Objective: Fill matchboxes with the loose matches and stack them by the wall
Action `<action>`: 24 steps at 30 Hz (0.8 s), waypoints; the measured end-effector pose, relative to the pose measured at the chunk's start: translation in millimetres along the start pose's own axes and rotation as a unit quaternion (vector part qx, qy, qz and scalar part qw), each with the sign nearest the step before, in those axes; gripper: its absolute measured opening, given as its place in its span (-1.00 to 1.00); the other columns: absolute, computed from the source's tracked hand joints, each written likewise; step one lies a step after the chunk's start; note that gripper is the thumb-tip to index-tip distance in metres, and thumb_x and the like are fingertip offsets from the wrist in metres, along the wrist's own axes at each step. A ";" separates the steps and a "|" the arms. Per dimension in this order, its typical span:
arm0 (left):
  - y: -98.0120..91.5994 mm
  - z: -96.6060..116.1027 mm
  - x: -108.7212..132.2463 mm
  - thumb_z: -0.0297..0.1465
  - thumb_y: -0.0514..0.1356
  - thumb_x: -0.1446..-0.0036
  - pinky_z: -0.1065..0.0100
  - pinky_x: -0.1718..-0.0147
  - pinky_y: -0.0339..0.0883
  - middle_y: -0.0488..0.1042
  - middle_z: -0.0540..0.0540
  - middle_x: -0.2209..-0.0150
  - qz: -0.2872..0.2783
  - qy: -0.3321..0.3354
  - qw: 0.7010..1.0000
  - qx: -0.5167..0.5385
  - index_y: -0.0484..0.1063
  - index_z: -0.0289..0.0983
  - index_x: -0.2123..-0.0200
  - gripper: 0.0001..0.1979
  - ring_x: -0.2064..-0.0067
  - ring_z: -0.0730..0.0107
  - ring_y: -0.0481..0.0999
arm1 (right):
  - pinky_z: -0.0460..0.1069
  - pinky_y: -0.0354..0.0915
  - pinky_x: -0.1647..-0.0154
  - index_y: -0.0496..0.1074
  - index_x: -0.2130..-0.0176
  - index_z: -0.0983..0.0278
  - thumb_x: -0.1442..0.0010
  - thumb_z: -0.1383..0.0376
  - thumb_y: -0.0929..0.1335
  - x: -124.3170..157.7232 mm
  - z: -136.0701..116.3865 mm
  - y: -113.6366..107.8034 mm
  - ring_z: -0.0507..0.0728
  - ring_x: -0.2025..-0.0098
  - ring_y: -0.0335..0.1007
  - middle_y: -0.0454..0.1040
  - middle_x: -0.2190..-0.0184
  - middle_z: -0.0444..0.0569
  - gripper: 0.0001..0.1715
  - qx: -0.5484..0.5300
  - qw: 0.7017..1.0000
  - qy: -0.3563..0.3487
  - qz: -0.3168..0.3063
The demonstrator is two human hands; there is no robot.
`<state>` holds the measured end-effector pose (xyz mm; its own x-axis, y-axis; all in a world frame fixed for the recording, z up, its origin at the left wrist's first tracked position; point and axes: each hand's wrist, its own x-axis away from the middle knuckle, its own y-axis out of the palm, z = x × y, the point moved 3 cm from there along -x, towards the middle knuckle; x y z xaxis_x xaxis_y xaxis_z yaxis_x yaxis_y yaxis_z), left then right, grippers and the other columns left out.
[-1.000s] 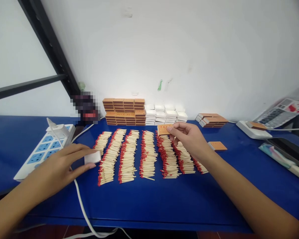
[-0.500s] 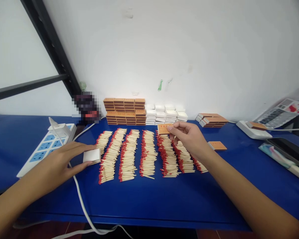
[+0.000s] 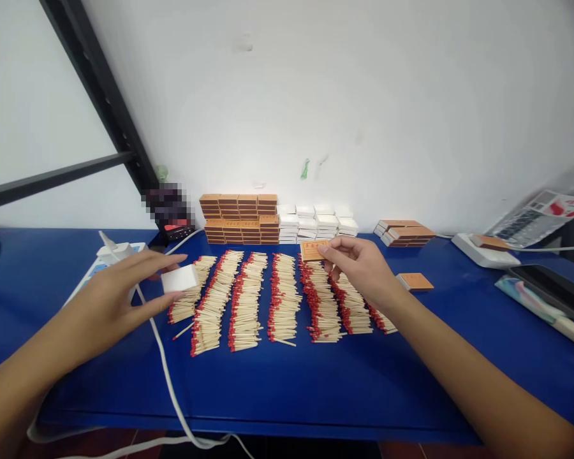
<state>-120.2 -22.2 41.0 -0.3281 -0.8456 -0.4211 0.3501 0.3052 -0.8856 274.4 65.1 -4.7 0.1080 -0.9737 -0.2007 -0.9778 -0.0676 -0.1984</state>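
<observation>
My left hand pinches a small white matchbox tray between thumb and fingers, lifted just above the leftmost row of matches. My right hand grips an orange matchbox sleeve by its edge, over the far ends of the right-hand match rows. Several rows of red-tipped matches lie side by side on the blue table between the two hands.
Orange matchbox stacks, white tray stacks and a small pile of boxes line the wall. One orange box lies to the right. A white power strip and cable sit left; a phone right.
My left hand has lifted the white tray off the table and moved it up and slightly right over the leftmost matches. My right hand has stayed nearly where it was.
</observation>
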 end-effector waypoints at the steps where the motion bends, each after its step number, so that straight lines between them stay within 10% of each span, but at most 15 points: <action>1: -1.5 6.9 -8.5 -0.01 0.25 -0.32 0.10 -0.05 0.48 0.55 -0.06 -0.14 0.006 0.003 1.000 0.006 0.44 -0.01 -0.27 -0.48 -0.01 0.15 0.58 | -0.01 0.32 0.49 0.45 0.40 0.24 -0.09 -0.19 0.55 0.0 -0.2 0.4 0.05 0.55 0.36 0.49 0.55 -0.08 -0.42 0.000 1.000 0.000 -0.001; 12: 39.8 84.5 -143.6 -0.30 0.22 -0.38 0.24 0.13 0.41 0.51 -0.11 0.16 -0.030 0.159 0.984 0.076 0.64 -0.17 0.01 -0.77 0.14 0.29 0.51 | -0.02 0.31 0.49 0.45 0.39 0.23 -0.11 -0.18 0.53 -5.6 2.5 -4.2 0.05 0.55 0.34 0.48 0.55 -0.10 -0.44 -0.010 1.000 -0.002 0.002; 24: 97.0 101.0 -226.9 -0.45 0.31 -0.22 0.19 0.04 0.45 0.69 -0.15 0.11 0.019 0.178 0.979 0.103 0.64 -0.24 -0.01 -0.71 0.12 0.27 0.60 | 0.00 0.31 0.49 0.46 0.39 0.23 -0.11 -0.16 0.52 -11.8 4.5 -6.8 0.06 0.54 0.33 0.46 0.55 -0.11 -0.47 -0.016 1.000 -0.013 0.014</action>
<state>76.9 155.0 70.4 -0.5832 -0.6187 -0.5264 0.5246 0.2080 -0.8256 280.6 78.0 -5.3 0.0847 -0.9691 -0.2316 -0.9858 -0.0477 -0.1608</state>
